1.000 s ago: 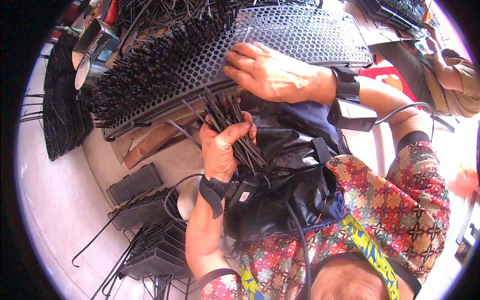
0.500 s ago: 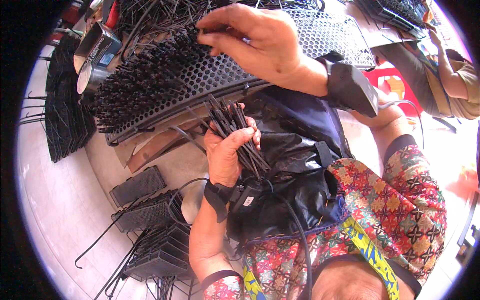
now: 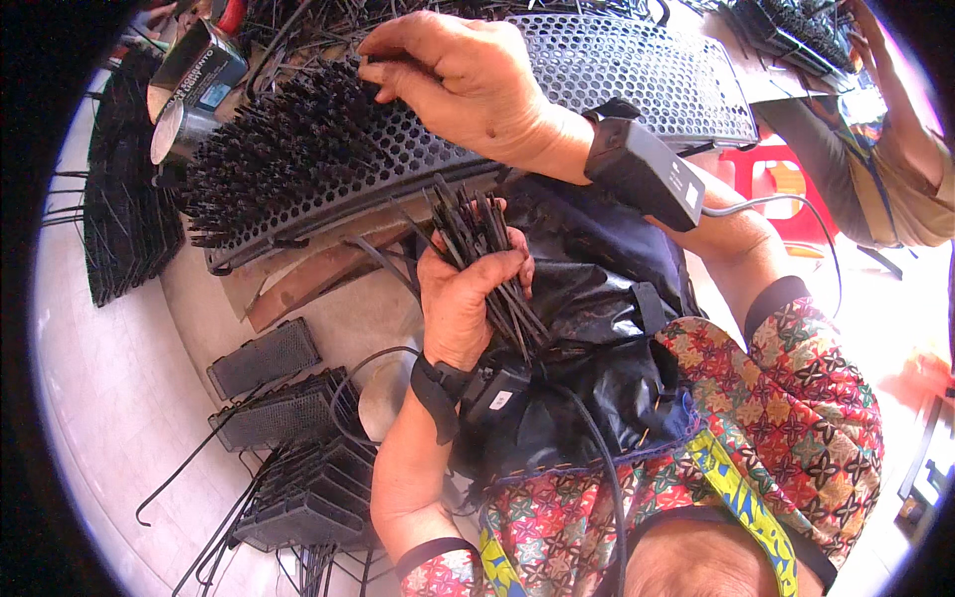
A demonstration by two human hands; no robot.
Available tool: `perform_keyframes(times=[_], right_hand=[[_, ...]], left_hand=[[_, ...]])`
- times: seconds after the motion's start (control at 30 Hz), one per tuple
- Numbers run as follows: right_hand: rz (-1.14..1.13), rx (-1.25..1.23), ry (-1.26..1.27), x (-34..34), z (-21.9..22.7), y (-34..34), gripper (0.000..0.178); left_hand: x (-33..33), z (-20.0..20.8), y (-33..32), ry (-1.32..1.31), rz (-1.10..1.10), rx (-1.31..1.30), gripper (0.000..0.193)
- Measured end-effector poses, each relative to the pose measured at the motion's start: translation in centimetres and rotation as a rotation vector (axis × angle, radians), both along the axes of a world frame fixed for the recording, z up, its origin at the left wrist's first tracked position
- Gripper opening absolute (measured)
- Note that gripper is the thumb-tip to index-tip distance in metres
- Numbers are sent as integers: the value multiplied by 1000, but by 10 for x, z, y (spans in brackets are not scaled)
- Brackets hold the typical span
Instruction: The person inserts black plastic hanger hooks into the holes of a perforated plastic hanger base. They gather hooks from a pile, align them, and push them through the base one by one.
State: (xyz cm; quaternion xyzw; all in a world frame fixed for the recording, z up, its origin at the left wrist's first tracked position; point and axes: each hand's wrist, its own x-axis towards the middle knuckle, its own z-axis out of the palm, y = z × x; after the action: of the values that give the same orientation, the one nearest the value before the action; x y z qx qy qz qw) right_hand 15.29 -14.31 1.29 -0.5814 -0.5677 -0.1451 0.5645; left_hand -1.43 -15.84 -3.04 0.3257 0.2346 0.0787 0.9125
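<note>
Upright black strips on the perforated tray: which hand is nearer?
Right: the right hand is close beside the upright strips; the left hand is in front of the perforated tray, gripping a bundle.

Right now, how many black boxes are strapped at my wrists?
2. The first black box is at the wrist of your right hand; the second black box is behind your left hand, which grips thin black strips. Neither is hidden.
</note>
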Motion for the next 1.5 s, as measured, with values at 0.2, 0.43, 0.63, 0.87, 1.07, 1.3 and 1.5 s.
perform_keyframes(times=[0.2,0.43,0.63,0.87,1.07,1.3,1.5], right_hand=[[-47,-289,-601,0,-2,0,14],[15,-235,-196,-6,7,-17,24],[443,-810,414,-8,13,-67,23],[419,-762,781,0,20,-80,17],[210,-519,809,20,30,-76,17],[51,-102,703,23,9,-39,12],[-60,-95,432,19,-3,-30,15]], left_hand=[[1,0,0,24,-8,20,46],[1,2,-1,-64,-1,-30,44],[0,7,-1,-82,-91,45,41],[-2,11,-4,-26,-191,108,49],[2,5,-2,-26,-112,87,46],[3,1,-1,11,-85,85,47],[4,3,-3,37,-84,85,48]])
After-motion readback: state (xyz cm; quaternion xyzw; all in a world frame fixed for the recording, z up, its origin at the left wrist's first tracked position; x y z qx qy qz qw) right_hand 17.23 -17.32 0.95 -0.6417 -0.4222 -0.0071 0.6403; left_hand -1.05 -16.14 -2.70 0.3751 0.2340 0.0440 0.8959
